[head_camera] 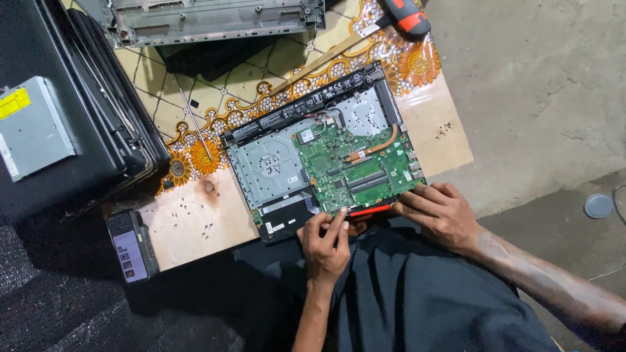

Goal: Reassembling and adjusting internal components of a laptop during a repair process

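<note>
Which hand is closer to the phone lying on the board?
Left. The left hand rests at the opened laptop's near edge, right of the phone. The right hand sits farther right.

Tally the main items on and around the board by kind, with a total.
Opened laptop: 1
Laptop shell: 1
Phone: 1
Optical drive: 1
Screwdriver: 1
Red pry tool, between the left hand and right hand: 1
Total: 6

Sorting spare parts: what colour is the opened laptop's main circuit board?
Green, on the circuit board; head view shows it best.
</note>
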